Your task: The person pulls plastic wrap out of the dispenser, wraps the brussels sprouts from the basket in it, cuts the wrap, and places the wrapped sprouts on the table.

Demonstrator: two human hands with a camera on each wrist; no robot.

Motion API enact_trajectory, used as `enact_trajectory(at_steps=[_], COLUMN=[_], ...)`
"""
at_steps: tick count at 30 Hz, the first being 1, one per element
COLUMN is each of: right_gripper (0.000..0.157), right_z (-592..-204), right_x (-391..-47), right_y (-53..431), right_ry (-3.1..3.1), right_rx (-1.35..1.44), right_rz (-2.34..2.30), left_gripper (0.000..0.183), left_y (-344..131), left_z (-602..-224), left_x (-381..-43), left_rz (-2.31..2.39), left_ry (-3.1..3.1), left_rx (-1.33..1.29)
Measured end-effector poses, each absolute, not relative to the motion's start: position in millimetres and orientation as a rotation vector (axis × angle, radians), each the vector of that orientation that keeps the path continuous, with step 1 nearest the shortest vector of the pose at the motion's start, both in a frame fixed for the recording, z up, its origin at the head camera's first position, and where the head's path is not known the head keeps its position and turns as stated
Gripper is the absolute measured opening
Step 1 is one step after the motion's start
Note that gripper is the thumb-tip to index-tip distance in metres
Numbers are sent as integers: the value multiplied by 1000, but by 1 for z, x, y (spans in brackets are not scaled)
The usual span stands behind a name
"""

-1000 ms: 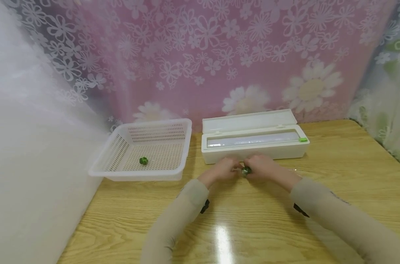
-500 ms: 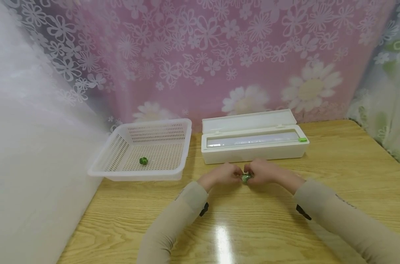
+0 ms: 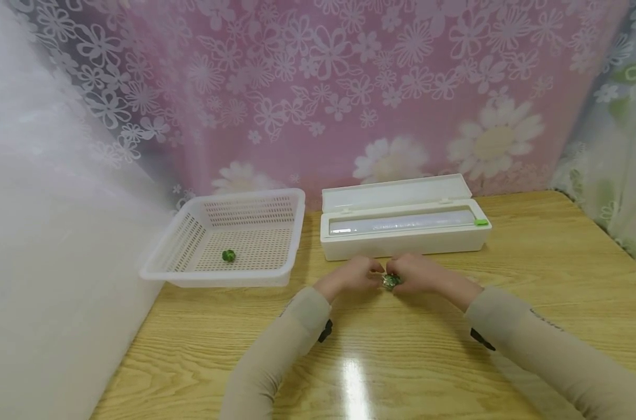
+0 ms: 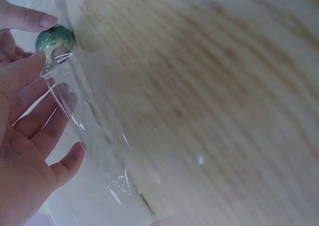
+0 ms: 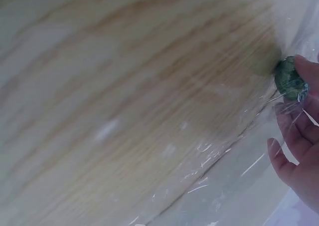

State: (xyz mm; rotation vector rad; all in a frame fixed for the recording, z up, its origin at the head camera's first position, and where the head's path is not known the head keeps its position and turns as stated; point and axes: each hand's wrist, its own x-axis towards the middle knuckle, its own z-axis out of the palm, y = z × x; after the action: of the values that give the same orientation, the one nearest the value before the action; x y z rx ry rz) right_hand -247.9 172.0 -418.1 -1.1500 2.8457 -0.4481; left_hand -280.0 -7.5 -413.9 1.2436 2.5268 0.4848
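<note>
Between the hands is a small green floret, apparently broccoli [image 3: 391, 282], wrapped in clear cling film [image 4: 70, 104]. My left hand [image 3: 353, 274] pinches the wrapped floret from the left; in the left wrist view a thumb and a fingertip meet its sides, while the lower fingers spread behind loose film. From the right, my right hand [image 3: 420, 273] grips it too, its thumb lying against the floret in the right wrist view. Just behind both hands stands a white cling film dispenser [image 3: 402, 245] with its lid [image 3: 397, 194] raised.
A white perforated basket [image 3: 218, 280] sits at the left, with one unwrapped green floret [image 3: 228, 255] inside. A green slider [image 3: 481, 222] is at the dispenser's right end. The wooden table [image 3: 428, 361] meets a flowered curtain [image 3: 318, 116] at the back.
Both hands have drawn slightly toward the person with the floret, away from the dispenser. The floret shows a more crumpled, shiny film now. Basket and dispenser have not moved.
</note>
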Motion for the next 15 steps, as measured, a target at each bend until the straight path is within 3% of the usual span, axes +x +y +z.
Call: enact_trajectory(at_steps=[6,15], right_gripper=[19,16], right_z=[-419,-421], right_x=[-248,-243], right_y=[174,181], right_ry=[2818,2772], right_rx=[-1065,-921], right_rz=[-542,-886], left_gripper=[33,20], left_y=[-16,-27], left_z=[-414,-398], left_x=[-285,-265], left_rz=[673,838], left_ry=[2586,2618], left_rx=[1208,1272])
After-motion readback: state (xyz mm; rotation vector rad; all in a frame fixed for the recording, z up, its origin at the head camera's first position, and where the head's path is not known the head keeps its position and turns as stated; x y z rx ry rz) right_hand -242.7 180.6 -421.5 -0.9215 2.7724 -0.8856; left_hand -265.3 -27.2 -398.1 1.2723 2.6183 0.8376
